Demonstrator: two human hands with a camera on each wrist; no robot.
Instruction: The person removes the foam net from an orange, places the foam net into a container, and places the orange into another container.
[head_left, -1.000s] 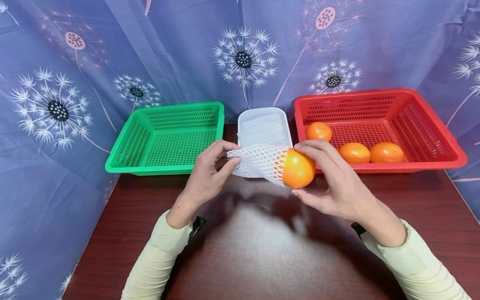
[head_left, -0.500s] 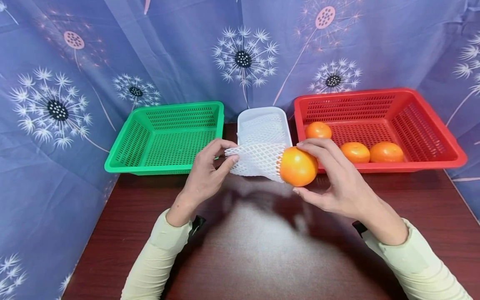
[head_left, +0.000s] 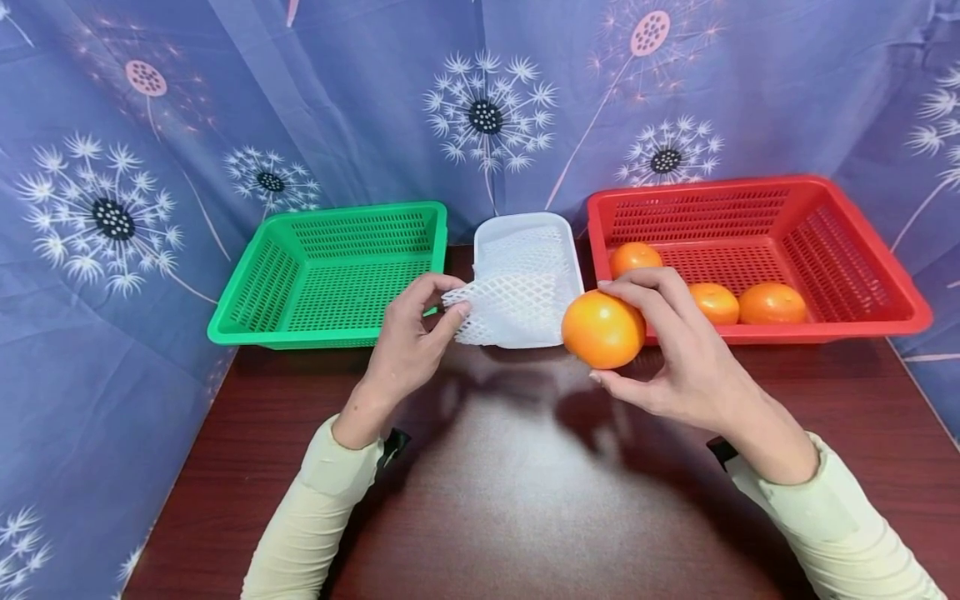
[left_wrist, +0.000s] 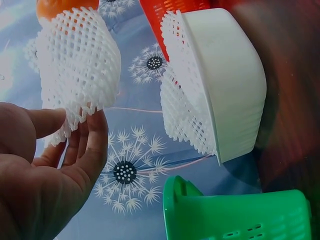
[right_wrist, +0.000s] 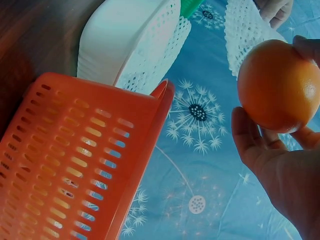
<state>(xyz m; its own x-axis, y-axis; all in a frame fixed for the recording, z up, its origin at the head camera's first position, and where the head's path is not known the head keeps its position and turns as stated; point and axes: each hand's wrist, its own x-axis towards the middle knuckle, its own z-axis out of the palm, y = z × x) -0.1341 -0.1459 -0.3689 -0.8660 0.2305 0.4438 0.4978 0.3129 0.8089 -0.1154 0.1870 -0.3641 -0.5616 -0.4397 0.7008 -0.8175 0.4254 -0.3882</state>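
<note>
Between the thumb and fingers of my left hand (head_left: 408, 342) I pinch one end of a white foam net sleeve (head_left: 517, 307). The sleeve (left_wrist: 80, 60) hangs limp and spread, its far end toward the fruit. My right hand (head_left: 682, 358) grips a round orange (head_left: 602, 330), thumb below and fingers above. In the head view the orange is apart from the sleeve, just to its right. The right wrist view shows the orange (right_wrist: 280, 86) bare, with the sleeve behind it.
A white tray (head_left: 525, 220) holding more foam nets stands behind the sleeve. On the left is a green basket (head_left: 337, 279). A red basket (head_left: 750, 250) on the right holds oranges (head_left: 772, 303). A patterned curtain (head_left: 375, 100) hangs behind the table (head_left: 480, 500).
The orange has come out of the foam net sleeve's right end, my right hand shifting it slightly right. The sleeve, still pinched in my left hand, has moved a little left and gone slack.
</note>
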